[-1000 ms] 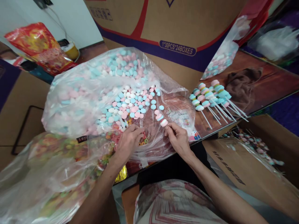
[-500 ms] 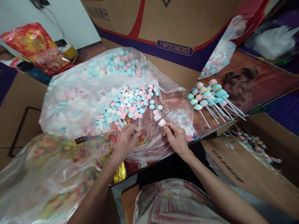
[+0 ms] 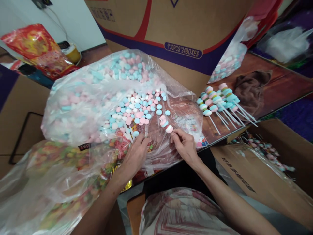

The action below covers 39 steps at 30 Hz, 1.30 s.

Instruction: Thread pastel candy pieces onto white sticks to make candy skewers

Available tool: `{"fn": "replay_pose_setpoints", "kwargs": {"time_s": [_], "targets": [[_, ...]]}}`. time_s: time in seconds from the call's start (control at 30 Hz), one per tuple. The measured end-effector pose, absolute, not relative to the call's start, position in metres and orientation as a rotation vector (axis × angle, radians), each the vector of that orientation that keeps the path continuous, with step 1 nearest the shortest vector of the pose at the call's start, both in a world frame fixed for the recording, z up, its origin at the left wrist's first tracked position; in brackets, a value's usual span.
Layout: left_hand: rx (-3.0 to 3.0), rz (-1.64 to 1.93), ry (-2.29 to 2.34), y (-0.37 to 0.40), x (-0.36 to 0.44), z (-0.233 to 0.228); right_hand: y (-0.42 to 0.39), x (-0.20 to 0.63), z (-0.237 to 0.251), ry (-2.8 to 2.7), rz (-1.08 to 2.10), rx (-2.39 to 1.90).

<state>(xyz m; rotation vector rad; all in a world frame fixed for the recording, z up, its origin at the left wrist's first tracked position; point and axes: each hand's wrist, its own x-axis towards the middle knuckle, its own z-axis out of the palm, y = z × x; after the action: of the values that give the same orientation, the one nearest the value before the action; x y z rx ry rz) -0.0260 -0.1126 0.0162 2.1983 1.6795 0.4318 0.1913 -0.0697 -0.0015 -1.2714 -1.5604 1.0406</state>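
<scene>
My right hand (image 3: 184, 143) pinches the near end of a short skewer of pink, blue and white marshmallows (image 3: 166, 124) over the clear plastic; its stick is hidden by my fingers. To the left, my left hand (image 3: 137, 150) has its fingers drawn together, and what they hold, if anything, is hidden. A blue marshmallow (image 3: 136, 133) lies right by those fingertips. Loose pastel marshmallows (image 3: 137, 106) spill from the mouth of a big clear bag (image 3: 80, 81). White sticks (image 3: 127, 130) and small coloured ring candies (image 3: 150, 147) lie near my left hand.
Finished marshmallow skewers (image 3: 220, 99) lie in a pile at the right, before a brown cloth (image 3: 253, 88). A large carton (image 3: 156, 23) stands behind. An open box (image 3: 244, 173) with more skewers sits at lower right. A bag of ring candies (image 3: 61, 182) fills the lower left.
My left hand has shifted right and slightly down, uncovering the white sticks and a blue marshmallow. My right hand and its skewer have hardly moved.
</scene>
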Motion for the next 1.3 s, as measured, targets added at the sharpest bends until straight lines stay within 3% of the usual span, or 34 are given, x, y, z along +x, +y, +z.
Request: {"fn": "replay_pose_setpoints", "kwargs": {"time_s": [0.33, 0.47, 1.1, 1.3], "targets": [[1.131, 1.245, 1.474, -0.077, -0.019, 0.021, -0.077, 0.191, -0.011, -1.570, 1.112, -1.138], [0.851, 1.383, 1.422, -0.062, -0.013, 0.016, -0.077, 0.190, -0.008, -1.641, 1.083, -1.108], [1.371, 1.334, 1.591, -0.066, -0.002, 0.014, -0.078, 0.190, -0.006, -1.800, 0.938, -1.200], [1.248, 1.275, 1.597, -0.067, 0.009, 0.007, -0.076, 0.190, -0.004, -1.826, 0.919, -1.201]]}}
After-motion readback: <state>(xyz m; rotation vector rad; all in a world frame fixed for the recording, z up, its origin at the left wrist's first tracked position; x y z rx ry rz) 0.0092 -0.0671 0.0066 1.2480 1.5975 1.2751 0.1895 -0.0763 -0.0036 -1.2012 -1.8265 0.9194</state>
